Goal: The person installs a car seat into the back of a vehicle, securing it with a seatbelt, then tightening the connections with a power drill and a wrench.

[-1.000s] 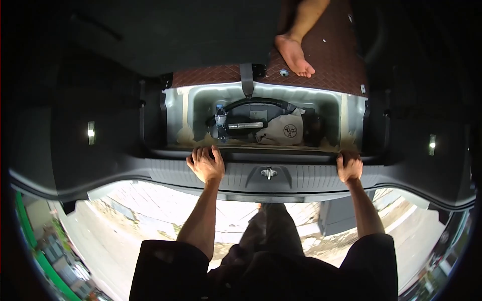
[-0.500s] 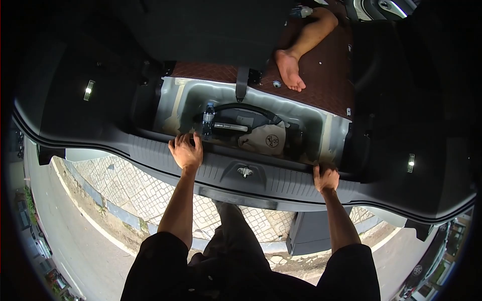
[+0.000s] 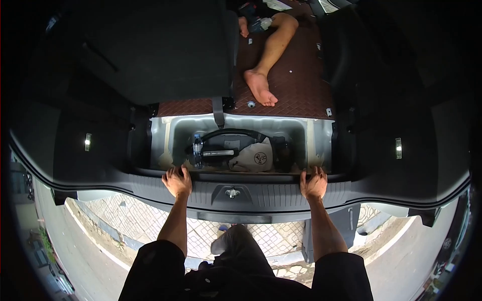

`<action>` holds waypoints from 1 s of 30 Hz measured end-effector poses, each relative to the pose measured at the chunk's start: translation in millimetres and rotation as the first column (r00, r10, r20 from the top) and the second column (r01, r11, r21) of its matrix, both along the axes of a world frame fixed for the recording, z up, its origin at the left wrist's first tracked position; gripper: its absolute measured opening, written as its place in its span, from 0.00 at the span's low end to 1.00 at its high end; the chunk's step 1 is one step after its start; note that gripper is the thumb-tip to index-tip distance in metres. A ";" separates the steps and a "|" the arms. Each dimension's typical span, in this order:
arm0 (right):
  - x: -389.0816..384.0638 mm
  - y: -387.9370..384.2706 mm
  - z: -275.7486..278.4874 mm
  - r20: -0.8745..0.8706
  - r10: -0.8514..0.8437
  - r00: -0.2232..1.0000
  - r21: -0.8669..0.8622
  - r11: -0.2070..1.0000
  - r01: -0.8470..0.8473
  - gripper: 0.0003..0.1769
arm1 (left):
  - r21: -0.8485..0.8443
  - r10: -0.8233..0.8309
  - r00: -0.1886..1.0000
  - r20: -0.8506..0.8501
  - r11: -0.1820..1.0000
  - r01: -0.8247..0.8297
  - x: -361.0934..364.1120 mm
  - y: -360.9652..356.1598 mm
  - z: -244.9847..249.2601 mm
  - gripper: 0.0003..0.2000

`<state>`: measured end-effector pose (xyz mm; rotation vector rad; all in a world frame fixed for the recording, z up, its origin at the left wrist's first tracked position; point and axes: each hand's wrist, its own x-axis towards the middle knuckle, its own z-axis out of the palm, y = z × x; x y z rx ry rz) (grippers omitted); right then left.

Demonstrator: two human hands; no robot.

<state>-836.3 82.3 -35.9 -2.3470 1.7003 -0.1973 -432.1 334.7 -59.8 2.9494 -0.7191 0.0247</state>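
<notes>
One wide sill [image 3: 266, 193] of ribbed dark plastic is seen across the mouth of a car boot, with a grey metal well [image 3: 170, 133] sunk just behind it and a brown mat [image 3: 296, 95] beyond; another person's bare leg [image 3: 261, 88] is stretched out on that mat. The sill is gripped at two places: the left hand [image 3: 176, 181] is set left of the latch loop [image 3: 231, 192] and the right hand [image 3: 314, 183] well to its right, each with fingers hooked over the inner lip and closed on it. The sill is judged stiff, fixed and not slippery, thanks to its ribs; the inner lip is judged the surest hold. Inside the well a pale bag [image 3: 253, 159] is lain beside a dark tool roll [image 3: 218, 153]; a small water bottle [image 3: 198, 149] is stood upright at the left.
</notes>
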 end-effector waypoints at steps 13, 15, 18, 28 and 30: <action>-2.1 -1.6 -0.2 0.011 -0.002 1.000 0.003 1.000 0.002 0.18 | 0.032 0.002 1.000 0.024 0.999 -0.002 1.5 -0.9 -5.6 0.22; 0.7 -2.8 2.0 0.034 -0.012 0.999 -0.006 1.000 0.012 0.18 | 0.040 0.006 1.000 0.026 0.999 -0.007 1.1 -1.8 -5.7 0.21; -0.1 -1.0 1.2 0.059 -0.015 0.998 -0.022 1.000 0.016 0.18 | 0.031 -0.013 1.000 0.010 0.999 0.012 -0.7 -3.5 -0.1 0.20; 0.9 -1.2 -10.4 -0.020 0.019 1.000 -0.085 0.996 -0.021 0.17 | -0.033 -0.002 0.999 -0.038 0.999 0.000 -0.4 -2.0 5.9 0.19; 0.1 -2.7 -15.1 -0.032 0.032 0.999 -0.084 0.996 -0.034 0.17 | -0.036 0.006 0.999 -0.053 0.999 -0.008 -1.4 -4.2 9.9 0.20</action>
